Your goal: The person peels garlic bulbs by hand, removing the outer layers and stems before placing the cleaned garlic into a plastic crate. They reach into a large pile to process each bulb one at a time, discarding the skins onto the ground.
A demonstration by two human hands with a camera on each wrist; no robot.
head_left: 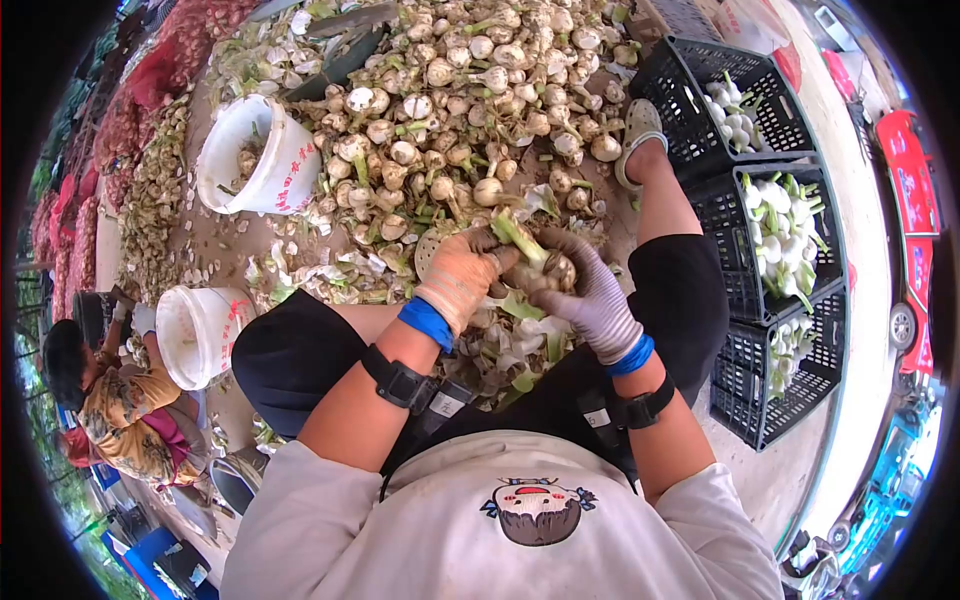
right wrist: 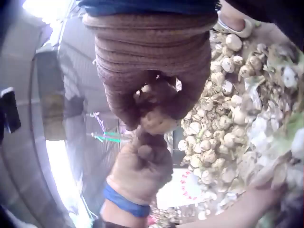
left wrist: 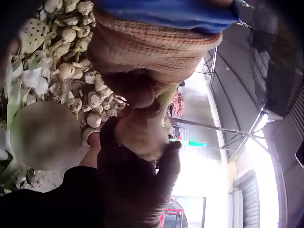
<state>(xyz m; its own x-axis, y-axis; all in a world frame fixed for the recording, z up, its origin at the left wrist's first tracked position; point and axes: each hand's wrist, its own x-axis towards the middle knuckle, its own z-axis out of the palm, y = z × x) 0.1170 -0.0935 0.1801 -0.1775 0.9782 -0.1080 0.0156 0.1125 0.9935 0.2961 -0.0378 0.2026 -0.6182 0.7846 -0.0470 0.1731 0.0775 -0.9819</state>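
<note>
A garlic bulb [head_left: 556,272] with a thick, pale green stem [head_left: 516,236] is between the two gloved hands, above the person's lap. The right hand [head_left: 597,295], in a greyish-purple knit glove, holds the bulb with fingers and thumb curled round it. Against its other side, the left hand [head_left: 463,277] in an orange-stained glove pinches at the bulb by the stem base. In the left wrist view the bulb [left wrist: 142,135] sits between the left thumb and the dark right glove. The right wrist view shows the bulb [right wrist: 159,122] below the right fingers, partly hidden by them.
A large heap of garlic bulbs [head_left: 440,110] spreads in front. Loose skins and leaves [head_left: 525,345] lie between the legs. White buckets [head_left: 295,165] stand at the left, near another seated person [head_left: 130,400]. Black crates [head_left: 700,225] with trimmed garlic [head_left: 785,235] line the right side.
</note>
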